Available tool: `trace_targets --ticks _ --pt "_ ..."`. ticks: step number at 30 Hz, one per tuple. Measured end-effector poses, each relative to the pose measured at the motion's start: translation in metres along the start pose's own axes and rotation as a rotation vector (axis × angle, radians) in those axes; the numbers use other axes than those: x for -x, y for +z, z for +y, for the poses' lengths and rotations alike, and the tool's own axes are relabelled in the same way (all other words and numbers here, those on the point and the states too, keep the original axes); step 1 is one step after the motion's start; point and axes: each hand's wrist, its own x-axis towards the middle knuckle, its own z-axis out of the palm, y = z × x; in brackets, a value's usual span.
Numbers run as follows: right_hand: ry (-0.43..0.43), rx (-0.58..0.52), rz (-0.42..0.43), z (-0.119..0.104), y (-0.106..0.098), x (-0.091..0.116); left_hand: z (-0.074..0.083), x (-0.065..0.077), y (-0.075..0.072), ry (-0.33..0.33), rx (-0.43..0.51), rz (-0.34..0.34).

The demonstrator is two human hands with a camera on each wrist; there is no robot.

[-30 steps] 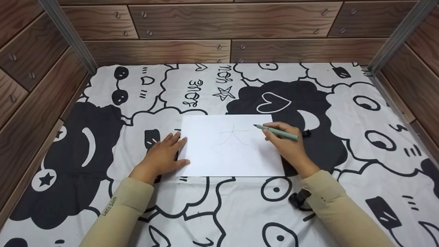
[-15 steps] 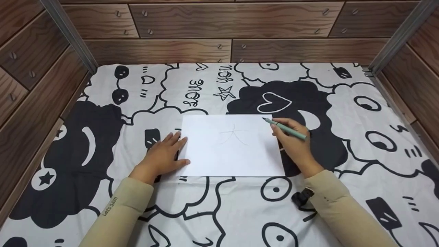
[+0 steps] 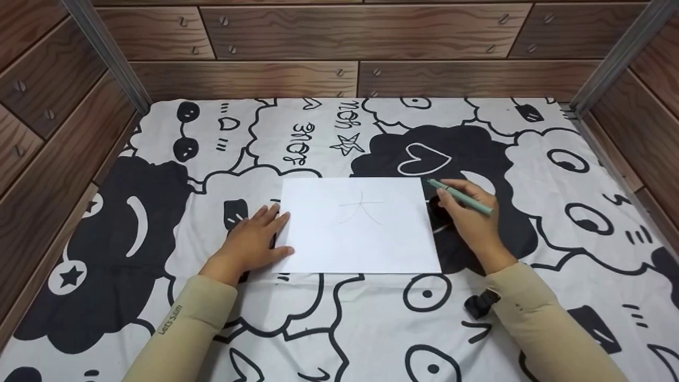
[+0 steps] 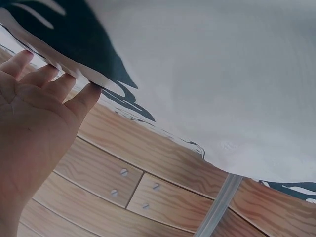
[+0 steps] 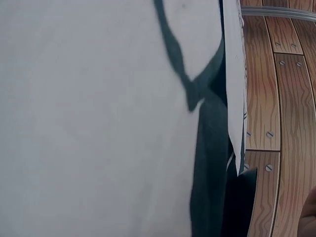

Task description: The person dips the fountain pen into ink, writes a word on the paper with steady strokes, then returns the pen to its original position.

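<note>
A white sheet of paper (image 3: 318, 244) lies on the patterned cloth, bearing a thin drawn character like 大 (image 3: 362, 208). My left hand (image 3: 254, 239) rests with straight, spread fingers on the sheet's left edge; the left wrist view shows the palm side of this hand (image 4: 42, 113). Just off the sheet's right edge, my right hand (image 3: 473, 212) pinches a pale green pen (image 3: 467, 199). Its dark tip points up and left, beside the sheet's top right corner. Only a sliver of the right hand (image 5: 308, 219) enters the right wrist view, and the pen is out of it.
A black-and-white cartoon cloth (image 3: 371, 329) covers the surface. Wood-print panels (image 3: 297, 32) stand at the back and both sides, with grey metal posts (image 3: 109, 58) in the corners. A small black object (image 3: 481, 303) sits at the right wrist.
My right hand has moved right with the pen, from over the sheet to beyond its right edge. The left hand and the sheet stay where they were.
</note>
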Motion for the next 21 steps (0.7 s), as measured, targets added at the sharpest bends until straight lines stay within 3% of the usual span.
trace_targets --ticks 6,13,21 --pt "-0.030 0.041 0.023 0.002 -0.009 -0.001 0.000 0.000 0.000 0.000 0.001 0.002" --pt "0.004 0.034 0.025 0.007 -0.021 -0.002 -0.001 0.000 0.001 0.003 0.002 0.003" --pt "0.006 0.104 0.060 0.010 -0.034 -0.002 -0.001 0.000 0.002 0.007 -0.001 0.015"
